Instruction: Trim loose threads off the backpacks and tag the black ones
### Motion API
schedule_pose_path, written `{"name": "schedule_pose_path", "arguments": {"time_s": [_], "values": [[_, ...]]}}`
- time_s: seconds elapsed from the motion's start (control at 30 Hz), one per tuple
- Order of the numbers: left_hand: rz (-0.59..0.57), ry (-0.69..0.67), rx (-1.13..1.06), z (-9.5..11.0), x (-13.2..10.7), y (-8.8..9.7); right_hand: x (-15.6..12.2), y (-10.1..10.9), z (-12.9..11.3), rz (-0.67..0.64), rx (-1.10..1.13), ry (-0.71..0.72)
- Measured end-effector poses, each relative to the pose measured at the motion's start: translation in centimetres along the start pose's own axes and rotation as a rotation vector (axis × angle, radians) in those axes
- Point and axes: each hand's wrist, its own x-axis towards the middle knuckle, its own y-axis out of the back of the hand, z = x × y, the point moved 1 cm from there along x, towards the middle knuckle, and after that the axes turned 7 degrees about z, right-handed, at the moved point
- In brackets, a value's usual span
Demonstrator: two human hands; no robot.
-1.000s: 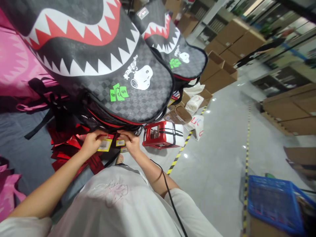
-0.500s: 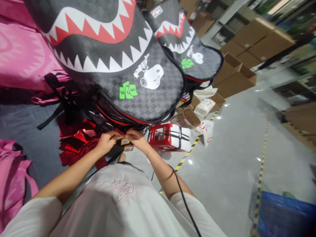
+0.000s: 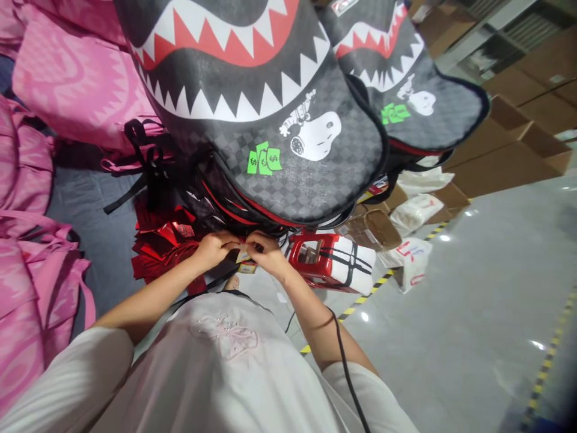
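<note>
My left hand (image 3: 217, 246) and my right hand (image 3: 269, 252) meet, fingers pinched, on a small yellow hang tag (image 3: 244, 257) just under the lower edge of a black shark-mouth backpack (image 3: 279, 120). The backpack has white teeth, a red mouth, a cartoon dog and green dollar marks. A second yellow tag (image 3: 247, 269) hangs below the first. A second backpack of the same print (image 3: 415, 90) lies behind it to the right.
Pink backpacks (image 3: 67, 102) are piled at the left on a grey surface (image 3: 85, 210). Red glossy packets (image 3: 162, 246) lie beside my left hand. A red-and-white stool (image 3: 338, 267), white bags (image 3: 412, 264) and cardboard boxes (image 3: 505, 156) stand on the shiny floor.
My hands have come together from two separate tags onto one tag. The camera has swung left, so the blue crate has left the view.
</note>
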Motion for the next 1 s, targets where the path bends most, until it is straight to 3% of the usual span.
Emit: {"name": "schedule_pose_path", "arguments": {"time_s": [0.37,0.57,0.8,1.0], "values": [[-0.091,0.028,0.303,1.2,-0.4,-0.2,-0.2,0.0,0.2,-0.053,-0.108,0.087],[-0.164,0.123,0.516,2.2,0.5,-0.1,0.1,-0.4,0.3,-0.098,-0.183,0.110],[-0.284,-0.077,0.706,2.5,1.6,0.1,0.5,0.0,-0.5,-0.175,-0.349,0.054],[-0.329,-0.005,0.769,2.9,2.7,-0.6,0.8,0.9,-1.2,-0.205,-0.439,0.003]]}}
